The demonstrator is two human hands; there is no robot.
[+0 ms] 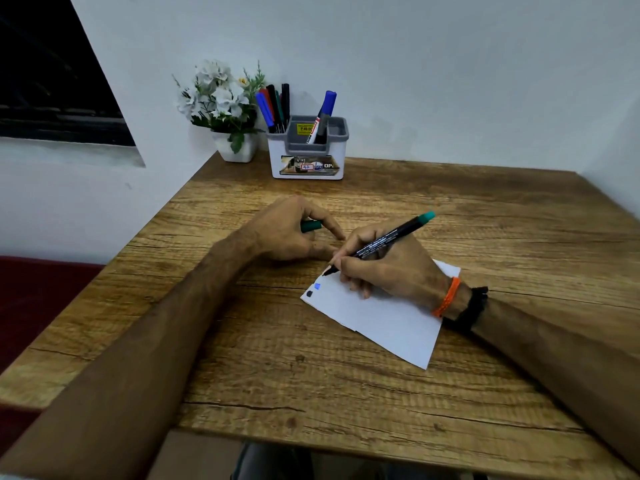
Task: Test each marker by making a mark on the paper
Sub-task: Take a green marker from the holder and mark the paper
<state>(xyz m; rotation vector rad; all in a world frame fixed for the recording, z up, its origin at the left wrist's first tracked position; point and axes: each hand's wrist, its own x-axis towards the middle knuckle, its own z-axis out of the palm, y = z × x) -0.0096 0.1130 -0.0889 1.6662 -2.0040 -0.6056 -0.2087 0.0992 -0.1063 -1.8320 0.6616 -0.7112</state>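
Observation:
A white sheet of paper (pixel 381 317) lies on the wooden table (pixel 346 393), with a dark mark and a blue mark near its left corner. My right hand (pixel 391 268) rests on the paper and grips a black marker with a green end (pixel 391 237), its tip touching the paper's upper left edge. My left hand (pixel 287 233) sits on the table just left of it, closed around the green cap (pixel 310 225). A white and grey holder (pixel 308 157) at the back holds several markers (pixel 275 107) on its left side and a blue-capped marker (pixel 323 116) in the middle.
A white pot with artificial white flowers (pixel 225 109) stands left of the holder against the wall. A dark window is at the upper left. The table's left edge drops to a dark red surface (pixel 34 299).

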